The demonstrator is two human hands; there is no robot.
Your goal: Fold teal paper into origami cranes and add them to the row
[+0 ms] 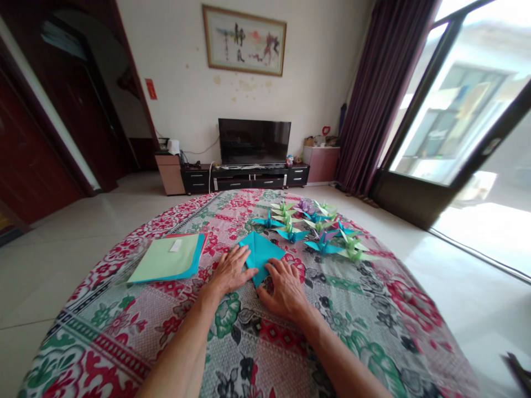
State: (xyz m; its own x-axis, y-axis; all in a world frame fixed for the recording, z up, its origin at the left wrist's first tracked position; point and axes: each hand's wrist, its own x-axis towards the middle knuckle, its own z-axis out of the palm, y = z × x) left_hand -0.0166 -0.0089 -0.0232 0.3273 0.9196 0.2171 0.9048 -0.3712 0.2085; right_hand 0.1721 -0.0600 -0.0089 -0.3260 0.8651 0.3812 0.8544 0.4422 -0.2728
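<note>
"Counting hands?"
"Two: left hand [229, 271], right hand [287, 287], both loosely spread, pressing down one blue paper [264, 251], centre frame."
"Pointing?"
"One corner toward frame bottom; long axis unclear."

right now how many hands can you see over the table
2: the left hand is at the left side of the blue paper, and the right hand is at its lower right edge. No others show.
</note>
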